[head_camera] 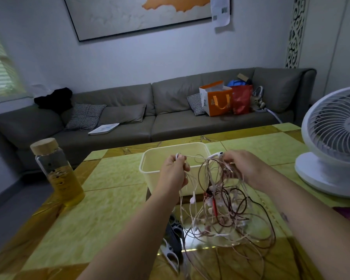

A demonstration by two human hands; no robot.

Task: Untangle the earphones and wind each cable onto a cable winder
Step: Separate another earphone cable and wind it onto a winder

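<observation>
Grip of left hand [173, 174]: pinched on one pale cable [194, 156] near its end, raised. Grip of right hand [243, 166]: curled round several strands at top of tangle [220, 211], white earbud [217, 154] poking out beside. Tangle hanging between hands, lower loops on counter [109, 199], in front of cream bin [150, 158]. Beside it, cable winders [171, 239], unused. Judgement: draw pale cable out slowly, loosen right grip, shake rather than tug; hard pulling risks tighter knots.

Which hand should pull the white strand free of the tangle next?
Left. The left hand pinches one white strand, drawn taut toward the right hand. The right hand holds the bunched tangle, so it is probably better kept as the anchor.
</observation>
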